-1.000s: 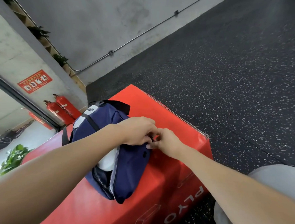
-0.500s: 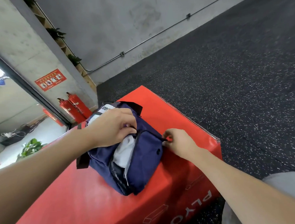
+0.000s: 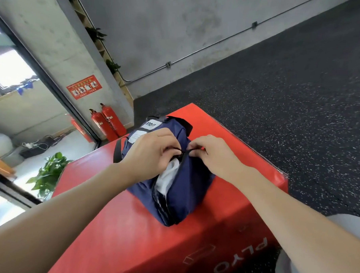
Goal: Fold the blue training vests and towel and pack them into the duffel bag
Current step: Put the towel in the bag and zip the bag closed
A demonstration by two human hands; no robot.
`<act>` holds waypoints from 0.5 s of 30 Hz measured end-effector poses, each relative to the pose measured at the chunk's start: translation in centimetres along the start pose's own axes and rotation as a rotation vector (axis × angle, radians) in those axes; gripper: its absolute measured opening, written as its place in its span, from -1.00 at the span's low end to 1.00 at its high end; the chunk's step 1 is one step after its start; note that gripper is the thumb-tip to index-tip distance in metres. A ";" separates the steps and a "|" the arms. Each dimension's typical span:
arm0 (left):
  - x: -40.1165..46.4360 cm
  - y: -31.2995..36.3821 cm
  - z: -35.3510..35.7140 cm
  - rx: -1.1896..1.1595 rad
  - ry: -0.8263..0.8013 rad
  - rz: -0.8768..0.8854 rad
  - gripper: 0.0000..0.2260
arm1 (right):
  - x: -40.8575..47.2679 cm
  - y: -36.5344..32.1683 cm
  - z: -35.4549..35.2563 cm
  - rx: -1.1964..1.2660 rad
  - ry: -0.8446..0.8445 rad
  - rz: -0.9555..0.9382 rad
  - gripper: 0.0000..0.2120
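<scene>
Trouble brews at the zip: the navy fabric duffel bag sits mid-frame on the red padded plyo box, both hands at its top. The left hand pinches the bag's edge, the right hand pinches what looks like the zipper pull. White folded cloth bulges from the open seam, so I reckon the slider could snag it and jam.
</scene>
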State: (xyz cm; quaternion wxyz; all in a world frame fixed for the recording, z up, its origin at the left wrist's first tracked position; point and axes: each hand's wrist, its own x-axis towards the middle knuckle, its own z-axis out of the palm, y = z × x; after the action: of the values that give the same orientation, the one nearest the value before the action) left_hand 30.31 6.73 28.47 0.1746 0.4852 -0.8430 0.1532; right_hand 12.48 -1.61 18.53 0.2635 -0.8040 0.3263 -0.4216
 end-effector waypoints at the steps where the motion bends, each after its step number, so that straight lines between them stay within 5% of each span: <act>1: -0.2 0.1 -0.3 -0.001 0.006 0.006 -0.93 | 0.1 0.0 -0.2 0.016 0.013 0.023 -0.88; 10: -6.5 0.8 -1.2 -0.127 0.008 -0.069 -0.90 | 0.6 2.4 -2.2 0.003 0.131 0.200 -0.86; 15: -7.6 1.1 -0.1 -0.169 0.143 -0.242 -0.94 | -0.5 -2.1 -1.6 -0.052 0.023 -0.332 -0.84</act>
State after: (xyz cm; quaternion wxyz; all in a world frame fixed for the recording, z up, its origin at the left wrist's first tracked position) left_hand 32.91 13.14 25.04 0.2914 0.5545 -0.7738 0.0938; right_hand 11.51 -0.12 20.54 0.1654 -0.8485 0.2028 -0.4600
